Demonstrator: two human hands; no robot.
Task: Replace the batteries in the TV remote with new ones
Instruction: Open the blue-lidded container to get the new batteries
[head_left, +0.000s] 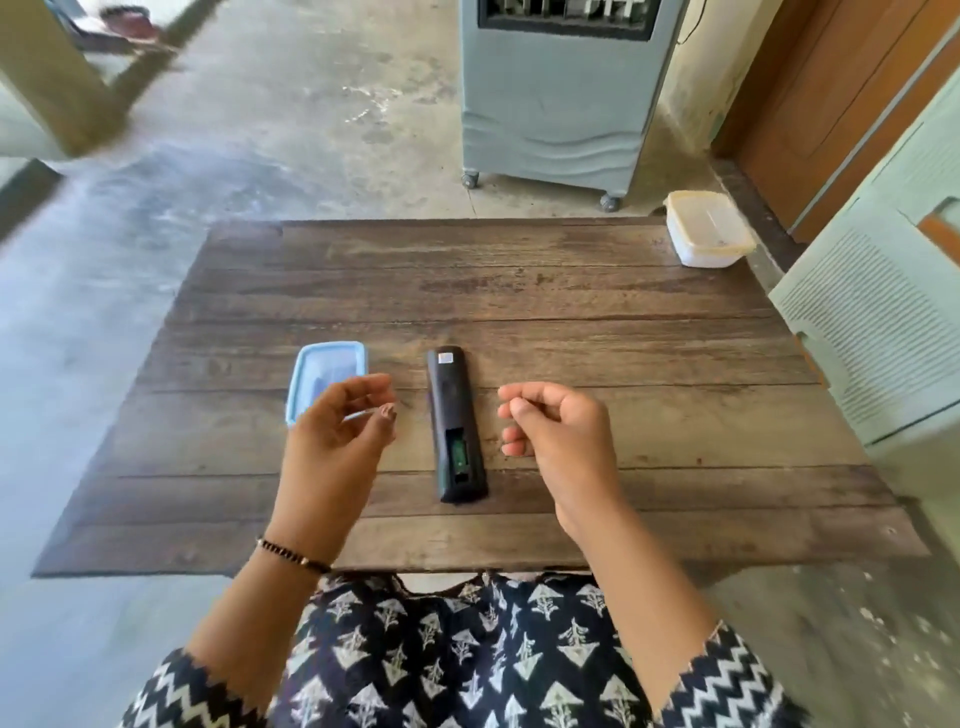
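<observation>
Weathered wooden table (519, 291) stands on a concrete floor, with a grey wheeled cooler (561, 88) behind it. Remote (456, 423) lies face down at the table centre, battery cover off, the compartment showing green with no battery visible in it. Blue-rimmed container (326, 376) sits just left of the remote; its contents cannot be determined. White lidded container (707, 228) rests at the far right corner, lid closed, contents not visible. Left hand (335, 436) hovers above the table, fingers loosely curled, holding nothing. Right hand (561, 428) hovers right of the remote, fingers curled inward, nothing visible in it.
</observation>
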